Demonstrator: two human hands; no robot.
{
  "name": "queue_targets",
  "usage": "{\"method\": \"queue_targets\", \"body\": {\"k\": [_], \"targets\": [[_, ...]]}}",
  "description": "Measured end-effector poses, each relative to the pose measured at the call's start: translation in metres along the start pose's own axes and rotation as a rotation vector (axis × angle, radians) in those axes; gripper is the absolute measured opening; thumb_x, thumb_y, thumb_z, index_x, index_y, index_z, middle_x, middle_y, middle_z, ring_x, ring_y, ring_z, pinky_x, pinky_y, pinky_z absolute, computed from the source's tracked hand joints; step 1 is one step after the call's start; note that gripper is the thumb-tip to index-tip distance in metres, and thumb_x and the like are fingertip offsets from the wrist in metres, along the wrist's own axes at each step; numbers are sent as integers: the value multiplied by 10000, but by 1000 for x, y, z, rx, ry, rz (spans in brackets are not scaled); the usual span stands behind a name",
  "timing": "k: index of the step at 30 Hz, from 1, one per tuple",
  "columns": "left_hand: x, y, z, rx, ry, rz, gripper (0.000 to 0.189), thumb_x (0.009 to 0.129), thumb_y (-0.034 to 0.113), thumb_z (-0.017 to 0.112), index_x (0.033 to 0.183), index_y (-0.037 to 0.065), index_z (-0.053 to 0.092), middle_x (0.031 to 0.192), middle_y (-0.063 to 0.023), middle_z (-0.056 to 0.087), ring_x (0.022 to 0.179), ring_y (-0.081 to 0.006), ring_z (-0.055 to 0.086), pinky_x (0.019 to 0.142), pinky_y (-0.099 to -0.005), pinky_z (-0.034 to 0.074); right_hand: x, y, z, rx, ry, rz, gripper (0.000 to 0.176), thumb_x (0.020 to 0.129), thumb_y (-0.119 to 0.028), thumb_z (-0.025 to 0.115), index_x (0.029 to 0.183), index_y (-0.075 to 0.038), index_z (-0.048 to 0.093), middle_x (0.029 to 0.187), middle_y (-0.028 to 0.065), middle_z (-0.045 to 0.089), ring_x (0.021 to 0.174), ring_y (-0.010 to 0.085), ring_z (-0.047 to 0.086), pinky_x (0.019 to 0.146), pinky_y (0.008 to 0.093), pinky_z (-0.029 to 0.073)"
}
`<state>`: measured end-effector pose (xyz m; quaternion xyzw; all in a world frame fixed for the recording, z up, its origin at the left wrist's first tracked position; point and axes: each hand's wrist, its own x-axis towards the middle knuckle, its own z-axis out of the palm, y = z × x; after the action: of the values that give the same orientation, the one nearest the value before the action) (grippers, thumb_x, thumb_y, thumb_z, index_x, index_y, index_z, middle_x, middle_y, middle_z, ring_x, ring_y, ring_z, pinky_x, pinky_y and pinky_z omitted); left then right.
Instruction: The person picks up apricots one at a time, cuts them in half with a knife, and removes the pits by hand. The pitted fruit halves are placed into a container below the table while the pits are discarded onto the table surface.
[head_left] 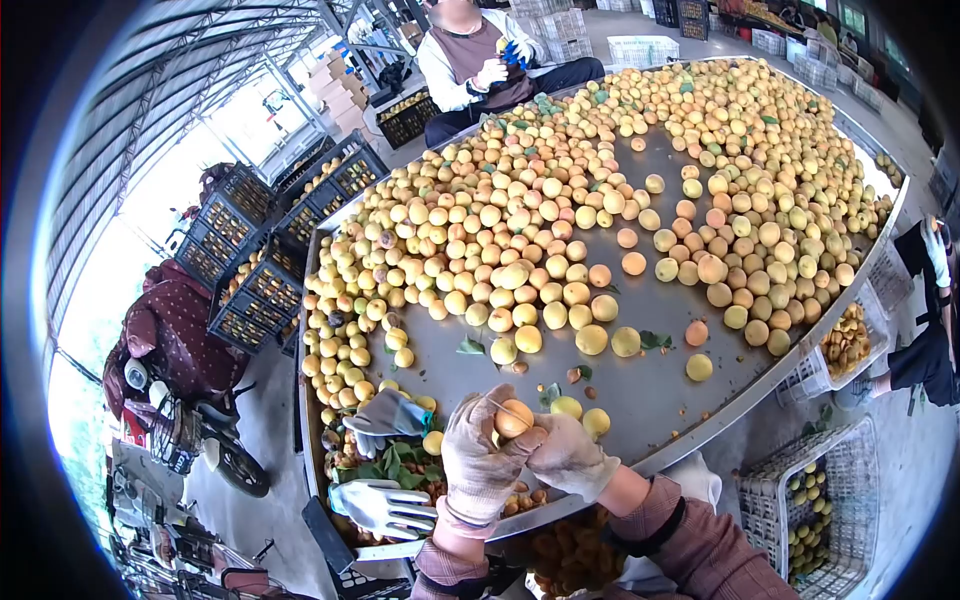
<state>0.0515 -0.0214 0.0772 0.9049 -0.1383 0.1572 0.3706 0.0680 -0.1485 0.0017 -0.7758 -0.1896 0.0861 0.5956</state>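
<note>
My left hand [476, 455], in a pale work glove, has its fingers wrapped round an orange-yellow apricot [513, 418] above the near edge of the metal table [640, 400]. Against the right side of the same fruit press the gloved fingers of my right hand [570, 457]. Two yellow-green apricots lie just beyond my right hand. To the left, a grey glove [388, 415] and a white glove [385, 508] rest beside green leaves [402, 462] and fruit pieces. A large pile of apricots [520, 200] covers much of the table.
Across the table sits a person [480, 60] with gloved hands. Dark crates [265, 285] of fruit and a parked motorcycle [235, 460] stand at left. At right are white crates [815, 500] holding fruit and another person [925, 320]. A raised metal rim borders the table.
</note>
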Motion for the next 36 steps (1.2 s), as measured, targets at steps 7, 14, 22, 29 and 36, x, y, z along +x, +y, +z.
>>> {"method": "queue_targets", "body": {"k": [7, 14, 22, 29, 36], "targets": [[-7, 3, 6, -1063, -16, -497, 673, 731, 290, 826, 1270, 20, 527, 1143, -84, 627, 977, -151, 600, 864, -278, 485, 1, -18, -2, 354, 78, 8, 309, 747, -216, 681, 1035, -105, 669, 865, 144, 684, 798, 289, 671, 706, 336, 507], [-1, 12, 7, -367, 41, -249, 565, 723, 168, 834, 1191, -6, 570, 1028, -76, 656, 895, -127, 601, 816, -268, 503, -3, -16, -12, 238, -55, 49, 268, 810, -95, 670, 1069, -36, 634, 933, 37, 692, 830, 119, 641, 753, 260, 498], [7, -7, -14, -999, -232, -408, 580, 800, 74, 738, 1306, -21, 470, 1218, -203, 588, 1099, -302, 609, 921, -414, 525, -2, -18, -28, 684, -310, -281, 374, 836, -148, 665, 1164, -11, 549, 827, 88, 639, 536, 116, 552, 465, 230, 442], [0, -25, 6, -238, -71, -128, 405, 841, -19, 660, 1231, -6, 553, 1125, -86, 605, 936, -133, 586, 833, -239, 471, 3, -42, -48, 929, 62, 109, 325, 829, -29, 681, 1127, 31, 568, 992, 86, 622, 744, 113, 597, 618, 227, 503], [-15, -26, -2, -913, -100, -521, 397, 872, 17, 589, 1257, -35, 505, 1017, -115, 651, 782, -166, 648, 673, -237, 524, 6, -39, -64, 888, -88, 278, 333, 851, -181, 702, 1124, -6, 624, 876, 34, 656, 606, 49, 554, 508, 172, 425]]}}
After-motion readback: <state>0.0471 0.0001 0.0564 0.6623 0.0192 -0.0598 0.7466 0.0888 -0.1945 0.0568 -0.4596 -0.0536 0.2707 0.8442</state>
